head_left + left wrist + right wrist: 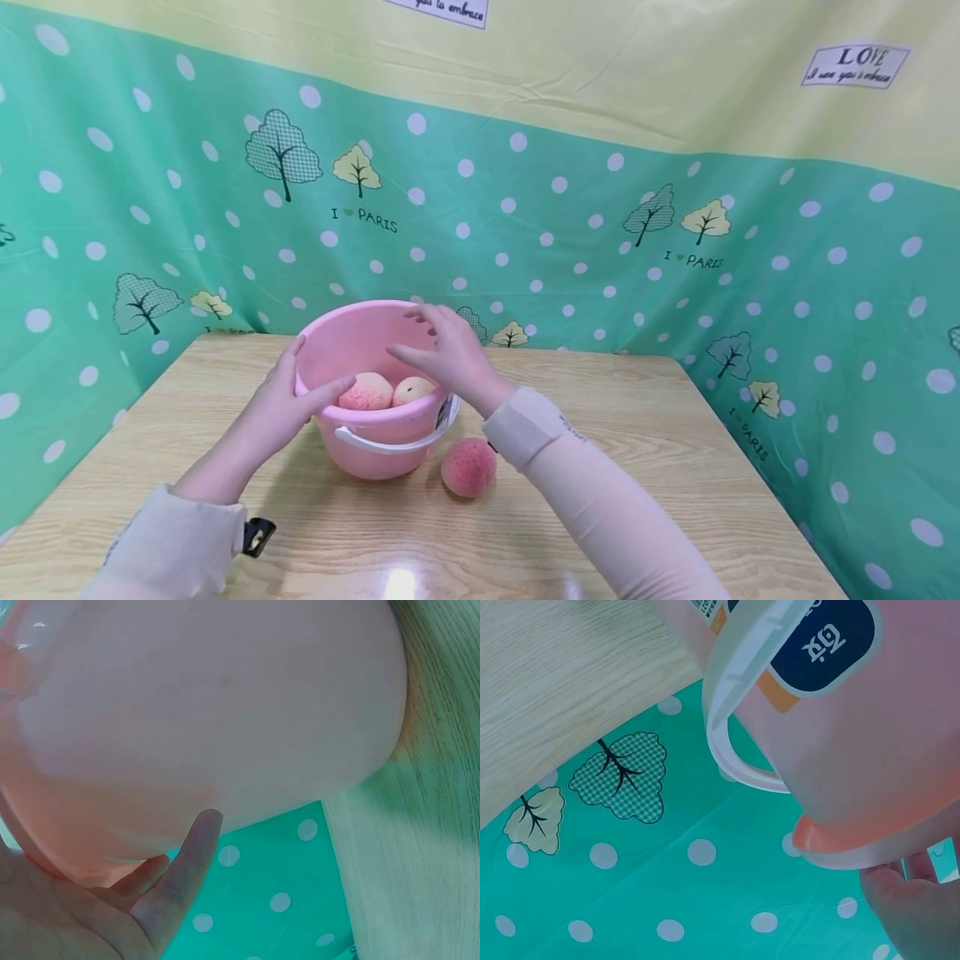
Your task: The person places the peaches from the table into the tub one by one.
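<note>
A pink bucket point(375, 457) is on the wooden table, its mouth turned partly toward me. Inside it lie two peaches, a pink-speckled one point(366, 392) and a paler one point(412, 389). My left hand point(281, 404) grips the bucket's left rim, thumb over the inside and fingers along the outer wall. Over the right side of the rim is my right hand point(453, 354), its fingers loosely spread with nothing between them. In the right wrist view that hand point(915, 904) appears close against the rim; contact is unclear. A third, redder peach point(468, 467) sits on the table right of the bucket.
The bucket's white handle point(397, 447) hangs down at the front. A dark blue label point(829, 645) shows on its side. Behind the wooden table point(600, 467) hangs a green and yellow curtain point(525, 217) with dots and trees.
</note>
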### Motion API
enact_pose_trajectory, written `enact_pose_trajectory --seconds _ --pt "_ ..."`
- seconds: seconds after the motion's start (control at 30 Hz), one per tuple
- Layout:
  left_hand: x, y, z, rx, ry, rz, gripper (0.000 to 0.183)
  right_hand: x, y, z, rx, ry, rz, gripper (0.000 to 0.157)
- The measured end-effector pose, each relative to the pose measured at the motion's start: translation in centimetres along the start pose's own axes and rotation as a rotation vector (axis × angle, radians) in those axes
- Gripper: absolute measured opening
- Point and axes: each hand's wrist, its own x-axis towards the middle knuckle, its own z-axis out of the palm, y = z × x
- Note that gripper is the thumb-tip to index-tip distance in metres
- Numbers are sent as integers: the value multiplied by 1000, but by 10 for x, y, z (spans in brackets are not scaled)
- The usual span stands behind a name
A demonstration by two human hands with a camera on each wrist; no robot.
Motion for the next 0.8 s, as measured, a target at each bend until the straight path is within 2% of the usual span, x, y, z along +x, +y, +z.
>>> enact_pose_trajectory --seconds 0.43,0.8 --pt "-1 -1 0 -1 13 23 111 -12 8 -9 41 28 2 50" --pt "-1 -1 1 -17 12 13 111 -19 14 -16 67 57 6 46"
